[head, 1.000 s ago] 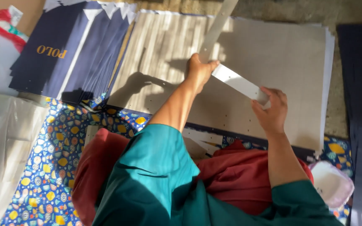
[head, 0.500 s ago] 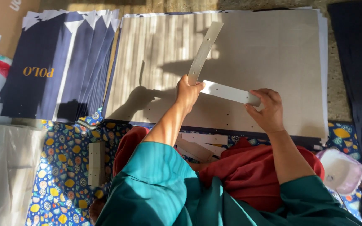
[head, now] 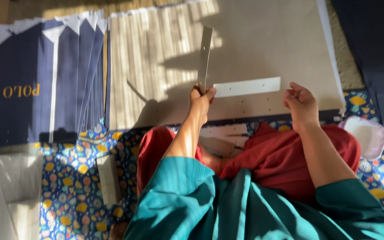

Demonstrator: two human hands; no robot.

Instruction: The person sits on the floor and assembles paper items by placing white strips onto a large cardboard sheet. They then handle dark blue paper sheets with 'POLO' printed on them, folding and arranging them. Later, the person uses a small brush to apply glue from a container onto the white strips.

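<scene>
Your left hand pinches the bottom of a grey card strip, standing it upright over the big cardboard sheet. Your right hand hovers empty, fingers loosely curled, just beside a white strip lying flat on that sheet.

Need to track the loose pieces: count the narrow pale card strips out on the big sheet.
2. One card strip stands upright, gripped by the left hand. The other strip lies flat on the card sheet, beside the empty right hand. Others may be hidden.
</scene>
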